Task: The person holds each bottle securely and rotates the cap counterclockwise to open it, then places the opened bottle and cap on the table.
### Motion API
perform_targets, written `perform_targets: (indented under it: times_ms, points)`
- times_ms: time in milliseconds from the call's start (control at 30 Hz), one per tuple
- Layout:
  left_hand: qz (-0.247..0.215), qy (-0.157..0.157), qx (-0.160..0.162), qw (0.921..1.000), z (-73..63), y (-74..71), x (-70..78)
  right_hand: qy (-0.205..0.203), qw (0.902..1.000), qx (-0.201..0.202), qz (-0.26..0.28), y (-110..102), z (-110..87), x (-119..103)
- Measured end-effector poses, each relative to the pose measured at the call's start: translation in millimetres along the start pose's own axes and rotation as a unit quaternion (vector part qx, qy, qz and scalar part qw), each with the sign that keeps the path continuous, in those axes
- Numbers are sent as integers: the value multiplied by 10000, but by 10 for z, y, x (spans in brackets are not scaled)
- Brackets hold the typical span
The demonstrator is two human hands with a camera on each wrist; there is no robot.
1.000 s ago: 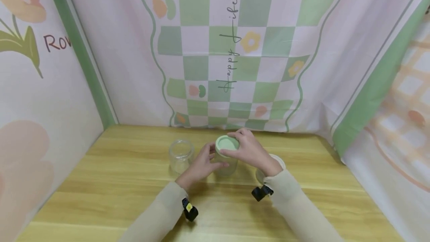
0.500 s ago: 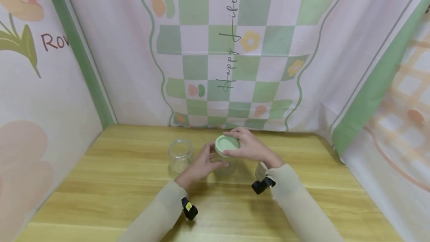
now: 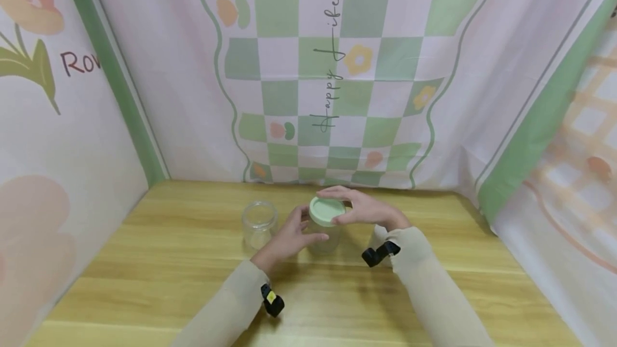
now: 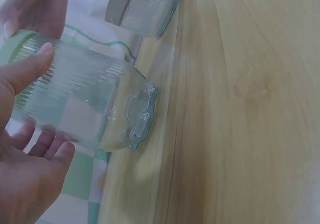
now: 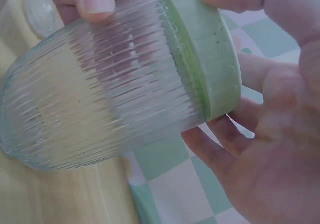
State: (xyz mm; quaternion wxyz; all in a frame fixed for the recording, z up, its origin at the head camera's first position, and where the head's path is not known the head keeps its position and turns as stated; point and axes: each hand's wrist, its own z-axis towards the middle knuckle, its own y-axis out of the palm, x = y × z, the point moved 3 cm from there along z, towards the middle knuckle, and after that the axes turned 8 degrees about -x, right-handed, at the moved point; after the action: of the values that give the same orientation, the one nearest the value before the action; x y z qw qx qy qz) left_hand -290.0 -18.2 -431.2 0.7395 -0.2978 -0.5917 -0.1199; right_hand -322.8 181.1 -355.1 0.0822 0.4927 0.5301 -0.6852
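A ribbed clear glass jar (image 3: pixel 329 244) stands upright near the middle of the table, with a pale green lid (image 3: pixel 328 211) on its mouth. My left hand (image 3: pixel 288 235) holds the jar from its left side, thumb in front and fingers behind. At the lid's right side is my right hand (image 3: pixel 368 211), thumb and fingers curled round the rim. The right wrist view shows the lid's edge (image 5: pixel 212 54) sitting against the ribbed glass. Nothing is visible inside the jar (image 4: pixel 95 94).
A clear glass jar without a lid (image 3: pixel 259 225) stands left of my left hand. Another jar (image 4: pixel 145 7), with a greyish-white lid, is mostly hidden behind my right wrist in the head view. Patterned cloth (image 3: pixel 279 95) hangs behind the wooden table (image 3: pixel 168 261).
My right hand has turned round the lid, its thumb shifting rightward along the rim and the wrist swinging outward. My left hand and the jar have stayed in place.
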Motion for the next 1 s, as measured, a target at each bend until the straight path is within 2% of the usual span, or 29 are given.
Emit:
perform_targets:
  times_ms: [167,300,433,533,700,867,933,1000]
  points:
    - [-21,-52,26,10000,11,-5,19,4,10000,-73,-2,-29,-7,-20]
    - [26,14,5,10000,21,-12,30,305,9994,-18,179,-9,-2,-42]
    - [35,51,-25,10000,27,-22,27,737,9965,384,107,53,15,-82]
    - [-55,-20,-23,10000,23,-26,26,907,9920,800,-349,96,38,-112]
    - [-128,-68,-6,9999,14,-26,36,1035,9781,1503,-998,178,50,-183]
    - [-89,-81,-2,9999,13,-19,43,1239,9538,2202,-1624,267,22,-306]
    - [-75,-105,14,9999,15,-17,44,1368,9442,2382,-1819,298,5,-348]
    - [-78,-133,33,9999,17,-16,43,1483,9393,2462,-1872,327,-11,-380]
